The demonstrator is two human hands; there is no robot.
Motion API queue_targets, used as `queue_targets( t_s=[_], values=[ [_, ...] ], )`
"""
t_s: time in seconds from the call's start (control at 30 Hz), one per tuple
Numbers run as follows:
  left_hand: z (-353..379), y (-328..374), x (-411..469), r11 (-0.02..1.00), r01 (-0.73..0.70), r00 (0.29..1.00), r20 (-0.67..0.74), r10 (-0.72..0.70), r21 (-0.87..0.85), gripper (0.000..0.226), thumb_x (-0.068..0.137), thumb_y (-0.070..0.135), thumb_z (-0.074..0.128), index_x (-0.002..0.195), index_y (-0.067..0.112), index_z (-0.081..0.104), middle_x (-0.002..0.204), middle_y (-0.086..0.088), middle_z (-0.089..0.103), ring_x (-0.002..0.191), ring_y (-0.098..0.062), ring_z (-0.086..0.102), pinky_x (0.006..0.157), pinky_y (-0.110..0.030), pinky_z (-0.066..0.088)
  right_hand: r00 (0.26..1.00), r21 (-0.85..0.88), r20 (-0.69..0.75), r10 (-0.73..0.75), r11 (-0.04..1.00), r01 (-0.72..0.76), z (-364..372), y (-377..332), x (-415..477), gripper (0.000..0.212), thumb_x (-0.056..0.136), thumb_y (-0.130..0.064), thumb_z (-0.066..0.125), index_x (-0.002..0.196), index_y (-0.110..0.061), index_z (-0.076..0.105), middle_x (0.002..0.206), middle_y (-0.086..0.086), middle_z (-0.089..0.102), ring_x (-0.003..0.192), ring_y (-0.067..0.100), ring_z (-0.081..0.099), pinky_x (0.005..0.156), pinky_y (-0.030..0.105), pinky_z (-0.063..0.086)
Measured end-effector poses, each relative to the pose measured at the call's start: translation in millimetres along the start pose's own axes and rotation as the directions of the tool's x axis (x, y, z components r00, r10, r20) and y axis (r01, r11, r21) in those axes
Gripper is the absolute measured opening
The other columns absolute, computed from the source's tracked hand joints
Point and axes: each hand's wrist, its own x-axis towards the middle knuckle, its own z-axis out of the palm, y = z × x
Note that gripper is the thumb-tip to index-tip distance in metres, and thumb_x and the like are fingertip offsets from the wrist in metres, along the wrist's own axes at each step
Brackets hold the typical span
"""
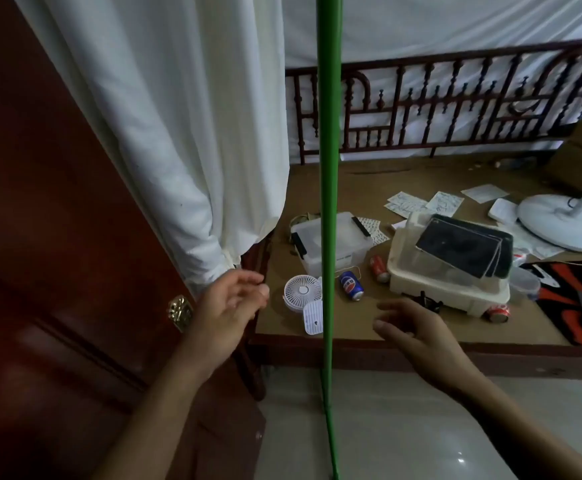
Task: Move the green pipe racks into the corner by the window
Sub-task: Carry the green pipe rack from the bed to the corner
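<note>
Tall green metal rack pipe [328,168] stands upright on the pale floor before the wooden bed platform [421,336], both hands, left [229,306] and right [421,336], spread empty either side, untouching; likely pre-grasp, next closing round it.

We see the green pole [329,168] standing upright between our left hand [229,303] and right hand [417,332], with open gaps on both sides. Left, the curtain [165,133] and door [40,237] hem us in. Ahead, the bed [456,344] is crowded with a fan [301,292], can [351,285] and boxes [338,242].
</note>
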Motion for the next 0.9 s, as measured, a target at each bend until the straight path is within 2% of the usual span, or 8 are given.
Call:
queue_targets(
  t_s=[0.13,0.27,0.37,0.53,0.6,0.7,0.8,0.9],
  values=[
    [12,40,46,0.985,-0.175,0.985,0.012,0.175,-0.008,0.012,0.084,0.022,0.063,0.096,0.022,0.063,0.099,-0.011,0.07,0.095,-0.02,0.067,0.077,-0.022,0.05,0.992,-0.015,-0.097,-0.086,0.996,0.085,4,-32,46,0.047,0.085,-0.03,0.068,0.128,-0.017,0.052,0.107,-0.002,0.066,0.098,0.011,0.063,0.088,0.039,0.056],
    [35,84,83,0.97,-0.243,0.965,0.091,0.245,-0.032,0.048,0.087,0.039,0.056,0.131,0.021,0.05,0.122,-0.001,0.061,0.114,-0.013,0.057,0.095,-0.03,0.046,0.99,0.071,-0.118,-0.074,0.994,0.083,18,-54,86,0.06,0.083,-0.032,0.07,0.135,-0.021,0.042,0.121,0.0,0.058,0.109,0.018,0.06,0.092,0.043,0.054],
    [50,114,100,0.96,-0.273,0.947,0.156,0.28,-0.065,0.051,0.094,0.042,0.041,0.14,0.019,0.04,0.129,0.0,0.055,0.118,-0.012,0.052,0.098,-0.027,0.043,0.992,0.089,-0.097,-0.087,0.991,0.096,33,-64,106,0.053,0.085,-0.029,0.069,0.131,-0.02,0.044,0.127,0.003,0.061,0.111,0.019,0.06,0.091,0.044,0.054],
    [62,131,119,0.964,-0.254,0.947,0.183,0.264,-0.077,0.075,0.086,0.065,0.025,0.139,0.014,0.04,0.142,-0.016,0.048,0.131,-0.029,0.047,0.111,-0.048,0.036,0.994,0.034,-0.085,-0.066,0.997,0.069,45,-56,122,0.035,0.093,-0.031,0.058,0.122,-0.014,0.049,0.112,0.008,0.064,0.096,0.022,0.064,0.086,0.046,0.057],
    [65,133,122,0.96,-0.258,0.942,0.195,0.274,-0.106,0.072,0.088,0.062,0.023,0.133,0.011,0.045,0.13,-0.022,0.056,0.118,-0.029,0.058,0.104,-0.046,0.044,0.993,0.047,-0.099,-0.069,0.996,0.074,47,-51,125,0.028,0.093,-0.032,0.056,0.115,-0.015,0.051,0.102,0.008,0.065,0.09,0.023,0.065,0.083,0.048,0.057],
    [65,134,133,0.952,-0.268,0.922,0.246,0.298,-0.149,0.049,0.091,0.055,0.031,0.102,0.014,0.055,0.09,-0.023,0.064,0.09,-0.034,0.066,0.09,-0.044,0.052,0.992,0.093,-0.097,-0.075,0.992,0.084,50,-44,127,0.022,0.093,-0.031,0.056,0.108,-0.015,0.051,0.094,0.008,0.064,0.085,0.023,0.065,0.08,0.049,0.058],
    [67,135,150,0.944,-0.249,0.881,0.353,0.314,-0.217,0.03,0.09,0.039,0.053,0.07,0.017,0.057,0.06,-0.006,0.058,0.068,-0.032,0.062,0.079,-0.042,0.052,0.994,0.128,-0.074,-0.076,0.988,0.085,54,-38,129,0.016,0.093,-0.032,0.056,0.099,-0.018,0.051,0.088,0.008,0.061,0.08,0.021,0.062,0.076,0.042,0.055],
    [79,133,165,0.929,-0.202,0.849,0.417,0.325,-0.311,0.039,0.087,0.025,0.061,0.05,0.017,0.048,0.041,0.0,0.045,0.042,-0.021,0.049,0.058,-0.033,0.051,0.997,0.203,-0.059,-0.054,0.977,0.065,59,-33,135,0.008,0.093,-0.032,0.055,0.092,-0.026,0.05,0.082,0.0,0.056,0.074,0.011,0.057,0.072,0.033,0.052]
  ],
)
